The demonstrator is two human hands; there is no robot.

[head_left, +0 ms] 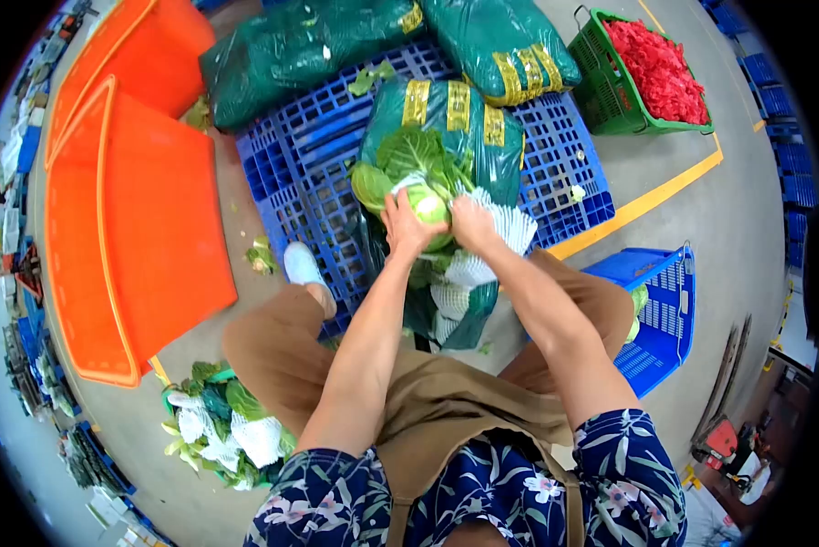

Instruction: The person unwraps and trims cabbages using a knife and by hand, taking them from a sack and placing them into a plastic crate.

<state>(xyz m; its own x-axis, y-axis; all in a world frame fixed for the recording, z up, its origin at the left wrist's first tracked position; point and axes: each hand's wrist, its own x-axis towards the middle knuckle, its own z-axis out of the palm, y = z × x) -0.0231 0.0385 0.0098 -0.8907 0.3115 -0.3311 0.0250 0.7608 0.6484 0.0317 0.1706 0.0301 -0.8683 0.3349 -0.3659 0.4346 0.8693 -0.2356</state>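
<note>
My left hand [407,225] is wrapped over a pale green cabbage [425,202], with big outer leaves [411,153] spread out beyond it. Close against its right side, my right hand [472,224] is closed; what its fingers grip is hidden. White foam net [511,228] lies beside and below that hand. More netted heads [451,299] sit under my wrists in the open end of a dark green plastic bag [476,319]. Behind the cabbage is a green bag with yellow tape [437,105].
A blue plastic pallet [291,187] carries more green bags [309,50]. Orange tubs [159,237] stand left. At lower left is a container of leaves and foam nets [222,428]. A blue crate [660,310] with cabbages stands right, and a green basket [601,82] holds red material [655,73].
</note>
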